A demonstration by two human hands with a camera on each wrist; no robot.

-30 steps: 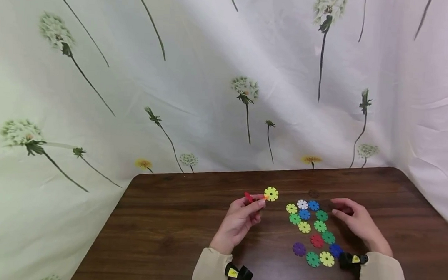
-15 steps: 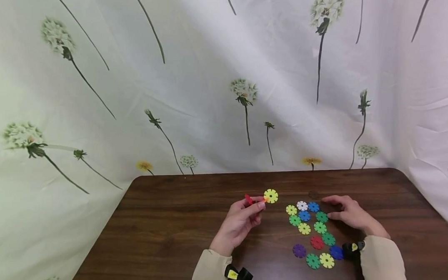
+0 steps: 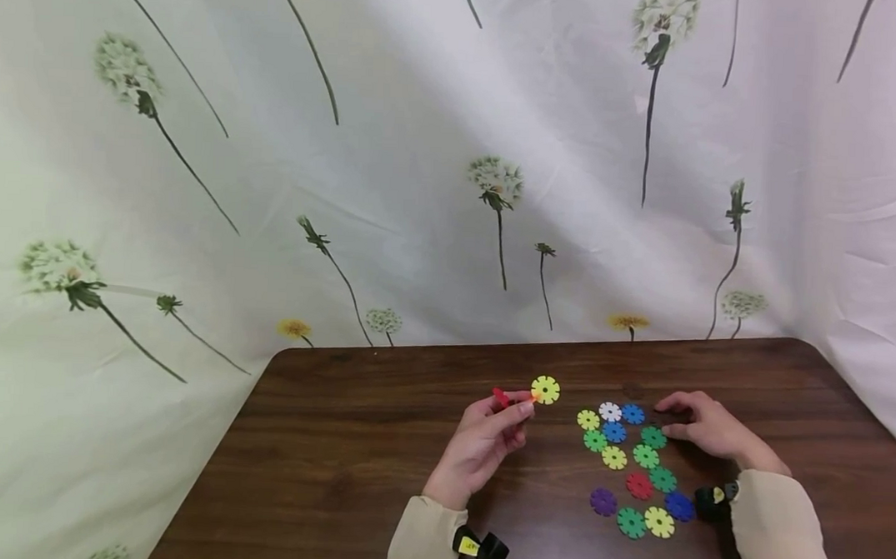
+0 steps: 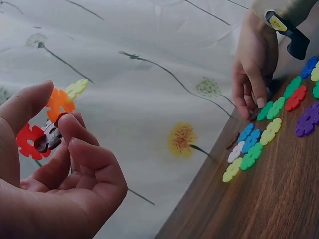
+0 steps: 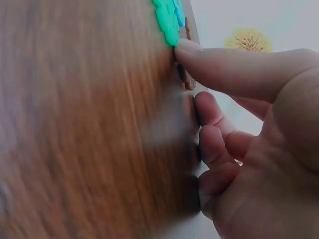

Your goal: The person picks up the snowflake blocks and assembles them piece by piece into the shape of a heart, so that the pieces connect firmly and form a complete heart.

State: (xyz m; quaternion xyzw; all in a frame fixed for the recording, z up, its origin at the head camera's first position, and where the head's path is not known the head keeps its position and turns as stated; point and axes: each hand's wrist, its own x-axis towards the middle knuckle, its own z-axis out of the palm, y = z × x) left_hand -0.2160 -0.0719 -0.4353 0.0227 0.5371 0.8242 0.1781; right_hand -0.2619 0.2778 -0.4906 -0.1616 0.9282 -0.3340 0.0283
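My left hand [image 3: 478,454] is raised over the table and pinches a small joined cluster of notched plastic discs. A yellow disc [image 3: 551,384] sticks out past the fingertips. The left wrist view also shows an orange disc [image 4: 60,103], a red disc [image 4: 29,142] and a dark brown disc [image 4: 50,140] in that cluster. My right hand [image 3: 715,429] is low at the table, its fingers slightly bent and the thumb tip beside a green disc [image 3: 654,437]. A brown disc [image 5: 188,82] lies between thumb and index finger; whether they grip it cannot be told.
Several loose discs lie flat between the hands, among them a white disc [image 3: 611,412], a red disc [image 3: 639,485] and a purple disc [image 3: 603,501]. The dark wooden table [image 3: 351,442] ends at a flower-printed cloth [image 3: 422,187].
My right hand has moved left to the upper right edge of the loose discs, with its fingertips now lower. The left hand and its cluster have stayed in place.
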